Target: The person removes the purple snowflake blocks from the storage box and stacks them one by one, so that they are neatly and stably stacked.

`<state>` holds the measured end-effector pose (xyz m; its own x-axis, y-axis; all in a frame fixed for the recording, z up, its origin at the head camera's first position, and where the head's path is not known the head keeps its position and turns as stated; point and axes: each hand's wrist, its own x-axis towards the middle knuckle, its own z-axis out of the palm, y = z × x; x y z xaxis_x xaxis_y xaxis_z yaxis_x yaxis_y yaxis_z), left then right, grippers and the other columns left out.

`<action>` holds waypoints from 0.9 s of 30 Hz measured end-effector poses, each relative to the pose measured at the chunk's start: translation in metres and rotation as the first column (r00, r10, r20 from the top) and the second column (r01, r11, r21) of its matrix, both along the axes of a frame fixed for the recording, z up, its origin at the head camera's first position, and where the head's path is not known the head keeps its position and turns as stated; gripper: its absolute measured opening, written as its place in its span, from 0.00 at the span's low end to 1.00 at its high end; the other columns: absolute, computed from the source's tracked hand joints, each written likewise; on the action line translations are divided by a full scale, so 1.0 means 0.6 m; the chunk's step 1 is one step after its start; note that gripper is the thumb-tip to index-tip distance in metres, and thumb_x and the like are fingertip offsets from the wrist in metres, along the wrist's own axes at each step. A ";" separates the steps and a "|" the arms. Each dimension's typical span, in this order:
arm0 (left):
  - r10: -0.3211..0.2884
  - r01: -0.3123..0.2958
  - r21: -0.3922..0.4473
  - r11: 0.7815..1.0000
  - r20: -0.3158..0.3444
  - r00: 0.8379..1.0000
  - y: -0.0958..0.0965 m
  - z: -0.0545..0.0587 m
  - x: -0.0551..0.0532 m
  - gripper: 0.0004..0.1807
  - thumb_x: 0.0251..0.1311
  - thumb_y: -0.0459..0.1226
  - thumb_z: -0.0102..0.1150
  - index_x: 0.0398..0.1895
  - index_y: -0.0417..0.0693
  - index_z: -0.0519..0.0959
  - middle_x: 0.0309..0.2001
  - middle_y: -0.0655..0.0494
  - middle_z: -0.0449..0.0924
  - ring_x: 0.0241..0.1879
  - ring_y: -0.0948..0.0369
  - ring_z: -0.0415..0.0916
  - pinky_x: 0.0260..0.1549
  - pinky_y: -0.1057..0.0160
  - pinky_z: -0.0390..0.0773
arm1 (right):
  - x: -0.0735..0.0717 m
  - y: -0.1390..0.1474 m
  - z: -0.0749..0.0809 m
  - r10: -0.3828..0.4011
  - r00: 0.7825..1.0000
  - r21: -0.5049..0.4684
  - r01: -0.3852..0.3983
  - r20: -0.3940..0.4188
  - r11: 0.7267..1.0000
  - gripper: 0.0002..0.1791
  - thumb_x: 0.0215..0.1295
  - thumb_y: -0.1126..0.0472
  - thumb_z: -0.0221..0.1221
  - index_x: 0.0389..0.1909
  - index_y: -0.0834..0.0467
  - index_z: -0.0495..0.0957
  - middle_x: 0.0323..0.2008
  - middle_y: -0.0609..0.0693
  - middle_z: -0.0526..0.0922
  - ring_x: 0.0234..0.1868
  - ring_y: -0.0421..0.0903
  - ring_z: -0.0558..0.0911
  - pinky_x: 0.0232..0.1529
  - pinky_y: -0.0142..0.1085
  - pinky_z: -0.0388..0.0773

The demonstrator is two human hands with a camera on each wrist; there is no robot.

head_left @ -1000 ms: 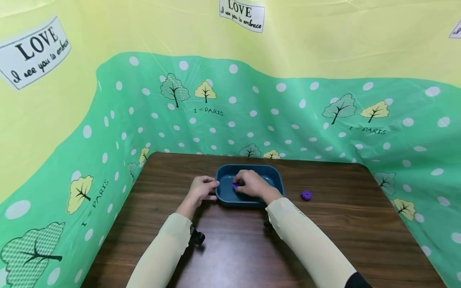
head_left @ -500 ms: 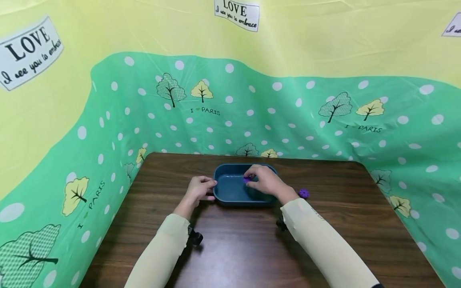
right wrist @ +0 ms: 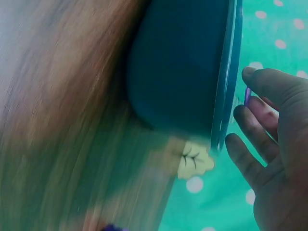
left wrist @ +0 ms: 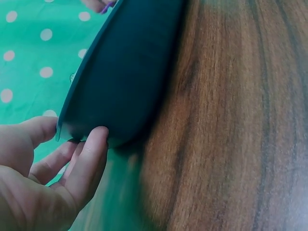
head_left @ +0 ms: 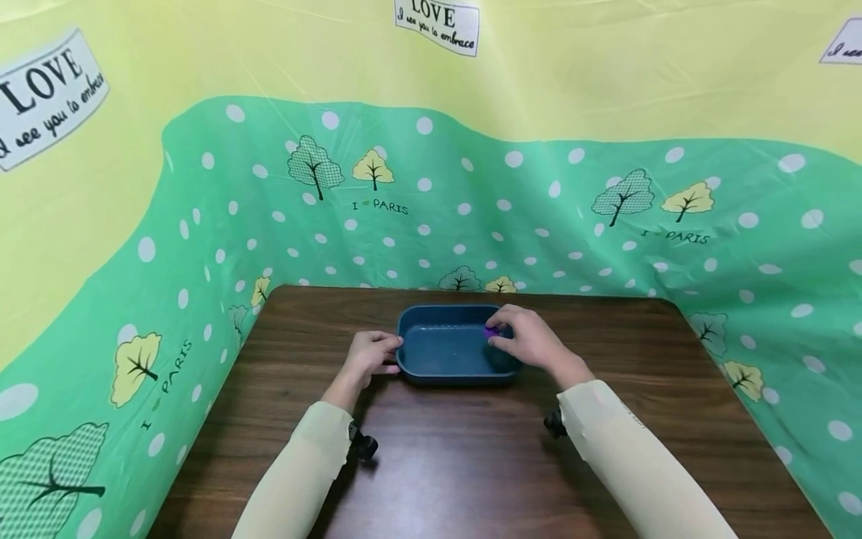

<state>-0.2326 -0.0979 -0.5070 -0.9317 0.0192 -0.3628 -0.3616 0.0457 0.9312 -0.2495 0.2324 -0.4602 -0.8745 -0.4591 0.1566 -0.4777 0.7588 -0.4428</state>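
A rectangular dark blue plastic tray [head_left: 441, 355] sits on the table. At its left end is my left hand [head_left: 369, 354], thumb at the rim and fingers against the outer wall in the left wrist view. My right hand [head_left: 532, 338] is over the tray's right end, pinching a small purple notched disc [head_left: 492, 332] between thumb and fingers. In the right wrist view only a thin edge of that purple disc [right wrist: 247, 96] shows. A second purple disc [right wrist: 113, 227] peeks in at the bottom of that view; the right hand or forearm hides it in the head view.
The brown wood-grain table [head_left: 444, 464] carries the tray near its back edge. Behind and beside it hangs a green and yellow printed cloth [head_left: 471, 180]. Small black cameras [head_left: 364, 447] are worn at both wrists.
My right hand has moved from the middle of the tray to its right end, carrying the purple disc up. My left hand stays at the tray. The second disc is now covered in the head view.
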 end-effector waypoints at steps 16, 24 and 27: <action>-0.003 0.003 0.007 1.000 -0.006 1.000 0.001 -0.003 0.001 0.14 0.70 0.38 0.62 0.51 0.36 0.83 0.48 0.35 0.81 0.46 0.46 0.85 0.38 0.55 0.91 | 0.018 0.124 -0.015 -0.122 0.991 -0.024 0.121 -0.052 0.992 0.10 0.63 0.63 0.71 0.45 0.59 0.87 0.45 0.52 0.85 0.46 0.52 0.84 0.47 0.51 0.85; 0.000 0.000 0.005 1.000 -0.014 1.000 0.000 -0.004 0.001 0.15 0.71 0.39 0.62 0.52 0.37 0.82 0.50 0.35 0.80 0.47 0.46 0.84 0.40 0.54 0.91 | 0.034 0.166 -0.026 -0.196 0.980 -0.003 0.196 -0.030 0.981 0.10 0.65 0.63 0.69 0.46 0.60 0.86 0.45 0.55 0.85 0.47 0.56 0.84 0.49 0.57 0.84; -0.002 0.003 0.008 1.000 -0.011 1.000 -0.001 -0.005 0.001 0.15 0.71 0.39 0.62 0.52 0.37 0.82 0.50 0.35 0.81 0.47 0.46 0.85 0.39 0.55 0.91 | 0.040 0.178 -0.031 -0.215 0.977 0.010 0.215 -0.013 0.977 0.11 0.66 0.62 0.69 0.46 0.60 0.86 0.46 0.56 0.85 0.48 0.57 0.84 0.49 0.57 0.84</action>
